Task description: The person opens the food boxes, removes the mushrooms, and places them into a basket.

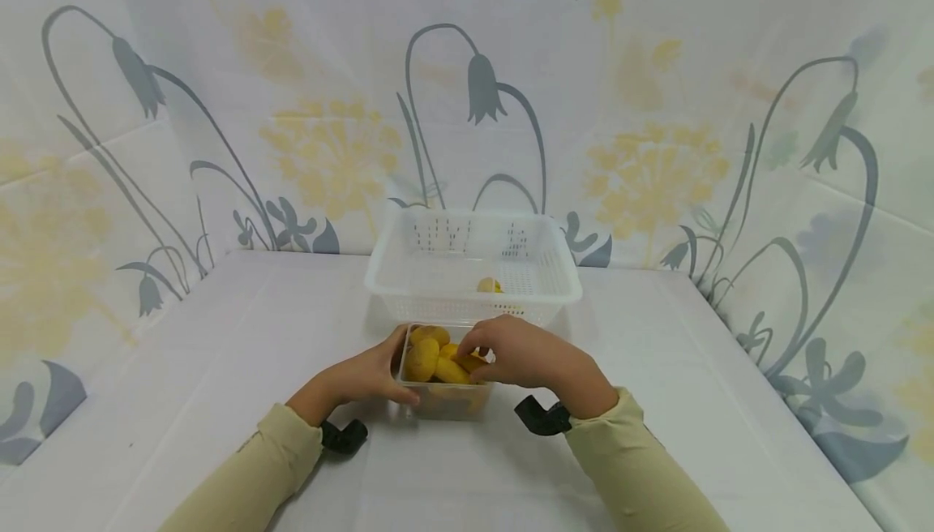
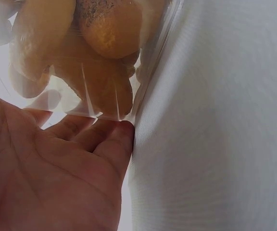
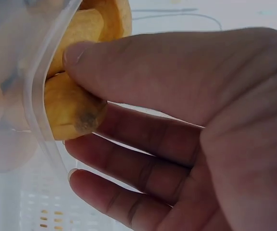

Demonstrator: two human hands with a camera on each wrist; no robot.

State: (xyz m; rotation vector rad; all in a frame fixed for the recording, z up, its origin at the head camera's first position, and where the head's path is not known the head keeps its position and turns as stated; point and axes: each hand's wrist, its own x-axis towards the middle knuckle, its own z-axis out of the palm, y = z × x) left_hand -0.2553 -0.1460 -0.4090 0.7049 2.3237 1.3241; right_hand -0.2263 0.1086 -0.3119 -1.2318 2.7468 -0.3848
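A clear plastic box (image 1: 447, 404), heaped with yellow mushrooms (image 1: 422, 360), stands on the table. My left hand (image 1: 365, 371) holds the box at its left side, thumb at the front and fingers around behind. In the left wrist view, the fingertips lie along the bottom edge of the clear wall, and mushrooms (image 2: 107, 29) show through it. At the box's right end, my right hand (image 1: 529, 353) pinches a yellow mushroom (image 3: 73, 108) with a dark, soiled tip between thumb and fingers, right at the rim.
Behind the box stands a white perforated plastic basket (image 1: 426, 305) with a small yellowish mushroom (image 1: 487, 285) inside. A white cloth covers the table (image 1: 693, 435). Flower-patterned cloth (image 1: 620, 94) hangs at the back and sides.
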